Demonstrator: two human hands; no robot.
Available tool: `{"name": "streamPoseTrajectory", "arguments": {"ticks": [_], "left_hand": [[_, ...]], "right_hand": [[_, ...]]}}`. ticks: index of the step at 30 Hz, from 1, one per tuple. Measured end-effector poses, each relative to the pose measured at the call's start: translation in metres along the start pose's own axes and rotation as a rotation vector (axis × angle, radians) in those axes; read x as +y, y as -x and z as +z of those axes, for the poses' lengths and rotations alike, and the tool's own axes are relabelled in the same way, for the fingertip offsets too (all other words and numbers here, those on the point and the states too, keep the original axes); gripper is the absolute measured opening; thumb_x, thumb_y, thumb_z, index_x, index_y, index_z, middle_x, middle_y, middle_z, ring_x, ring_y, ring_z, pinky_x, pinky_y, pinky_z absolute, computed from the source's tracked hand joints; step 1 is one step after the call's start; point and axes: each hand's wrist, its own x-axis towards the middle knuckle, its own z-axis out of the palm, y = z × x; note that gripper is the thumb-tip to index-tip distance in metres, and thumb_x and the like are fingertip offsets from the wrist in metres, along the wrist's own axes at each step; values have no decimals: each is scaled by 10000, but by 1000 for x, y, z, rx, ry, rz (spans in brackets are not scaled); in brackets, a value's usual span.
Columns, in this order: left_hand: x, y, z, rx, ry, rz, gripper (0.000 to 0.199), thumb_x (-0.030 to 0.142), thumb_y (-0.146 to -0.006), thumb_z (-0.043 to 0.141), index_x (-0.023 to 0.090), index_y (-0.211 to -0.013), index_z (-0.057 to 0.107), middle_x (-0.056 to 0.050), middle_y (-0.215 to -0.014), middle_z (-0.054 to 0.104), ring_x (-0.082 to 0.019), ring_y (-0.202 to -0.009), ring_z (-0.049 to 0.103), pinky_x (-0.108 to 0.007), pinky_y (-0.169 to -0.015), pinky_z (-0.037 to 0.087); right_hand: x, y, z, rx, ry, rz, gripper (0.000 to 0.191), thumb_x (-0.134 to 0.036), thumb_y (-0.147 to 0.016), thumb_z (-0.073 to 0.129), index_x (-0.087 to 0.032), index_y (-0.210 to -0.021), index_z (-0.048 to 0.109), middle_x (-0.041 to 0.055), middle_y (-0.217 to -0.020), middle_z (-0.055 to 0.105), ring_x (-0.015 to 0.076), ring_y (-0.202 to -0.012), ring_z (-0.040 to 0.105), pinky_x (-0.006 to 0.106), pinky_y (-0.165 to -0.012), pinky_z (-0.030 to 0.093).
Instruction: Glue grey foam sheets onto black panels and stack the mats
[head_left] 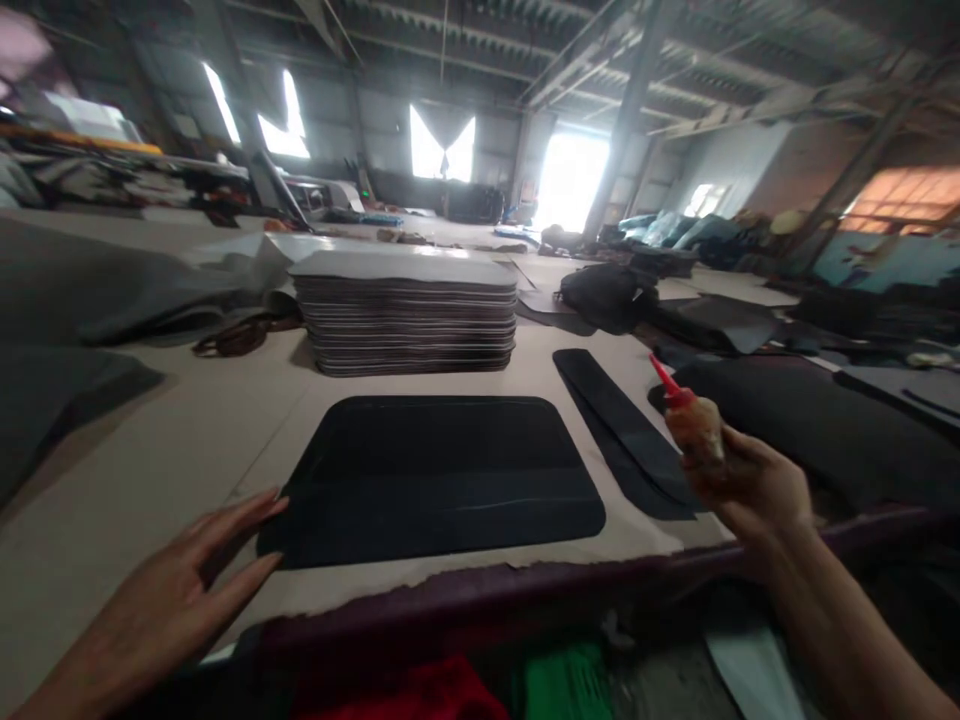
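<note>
A black panel with rounded corners (442, 480) lies flat on the pale table (180, 440). At its left edge is my left hand (187, 570), fingers apart, fingertips at the panel's lower left side. My right hand (750, 480) is wrapped round a glue bottle (697, 430) with a red pointed nozzle, raised above the table's right side, nozzle tilted up and to the left. Between the panel and the bottle lie long dark strips (630, 440), one overlapping another.
Behind the panel stands a tall stack of sheets (409, 320). Grey material (52, 410) covers the far left, and dark material (825, 430) the right. A black bundle (607, 295) sits further back. The table's front edge has a dark purple covering (480, 590).
</note>
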Motion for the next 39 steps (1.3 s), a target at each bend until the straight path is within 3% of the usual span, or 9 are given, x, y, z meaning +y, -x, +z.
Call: {"name": "streamPoseTrajectory", "arguments": {"ticks": [3, 8, 11, 18, 25, 29, 32, 35, 39], "left_hand": [[-7, 1, 3, 32, -8, 11, 564, 663, -795, 531, 331, -1236, 649, 7, -1274, 678, -277, -1089, 684, -443, -973, 561], [-9, 1, 6, 89, 16, 52, 481, 644, -790, 572, 422, -1213, 633, 63, -1231, 697, -253, -1061, 698, -435, -950, 574], [-8, 1, 7, 133, 31, 90, 442, 624, -799, 587, 500, -1223, 590, 107, -1202, 705, -240, -1040, 707, -450, -926, 583], [-15, 2, 11, 135, 19, 117, 429, 602, -850, 557, 566, -1275, 512, 135, -1240, 683, -220, -1080, 692, -446, -940, 576], [-16, 4, 11, 68, -16, 61, 476, 604, -851, 546, 445, -1299, 561, 72, -1305, 658, -217, -1137, 664, -409, -997, 546], [-16, 4, 10, 80, -24, 86, 508, 611, -862, 523, 404, -1326, 548, 51, -1285, 671, -219, -1130, 666, -411, -998, 546], [-19, 5, 12, 90, -39, 129, 499, 591, -875, 537, 422, -1344, 518, 65, -1285, 669, -208, -1136, 664, -392, -979, 560], [-22, 5, 13, 109, -46, 139, 489, 579, -879, 545, 412, -1338, 530, 55, -1281, 673, -209, -1102, 681, -380, -959, 571], [-20, 4, 12, 118, -17, 122, 489, 574, -866, 549, 356, -1302, 592, 12, -1248, 695, -233, -1087, 689, -374, -950, 575]], "right_hand": [[12, 1, 25, 72, -139, 132, 195, -204, -804, 543, -184, -959, 660, 55, -804, 691, 192, -582, 649, 302, -475, 586], [26, 2, 73, -71, -333, 132, 180, -172, -896, 484, -162, -984, 641, 51, -941, 719, 199, -783, 697, 376, -642, 649], [35, 0, 91, -70, -345, 207, 202, -139, -891, 438, -145, -953, 630, 63, -899, 719, 202, -751, 690, 399, -633, 647], [47, 2, 98, -124, -358, 255, 198, -200, -873, 436, -183, -922, 627, 46, -843, 713, 211, -704, 679, 403, -633, 627], [44, 0, 110, -139, -347, 168, 149, -138, -804, 492, -175, -853, 628, 31, -788, 695, 160, -615, 641, 237, -468, 538], [48, -21, 114, -132, -320, 144, 112, -167, -856, 521, -182, -849, 632, 23, -774, 678, 148, -595, 624, 223, -438, 514], [57, -44, 115, -189, -222, 106, 61, -249, -843, 643, -210, -890, 640, 30, -872, 688, 159, -719, 658, 235, -551, 573], [69, -70, 120, -301, -78, 22, 319, -249, -693, 798, -219, -973, 647, 48, -1006, 687, 213, -881, 674, 314, -697, 618], [88, -104, 142, -344, 13, -43, 529, -149, -533, 855, -194, -1009, 629, 61, -985, 686, 252, -859, 673, 358, -680, 602]]}}
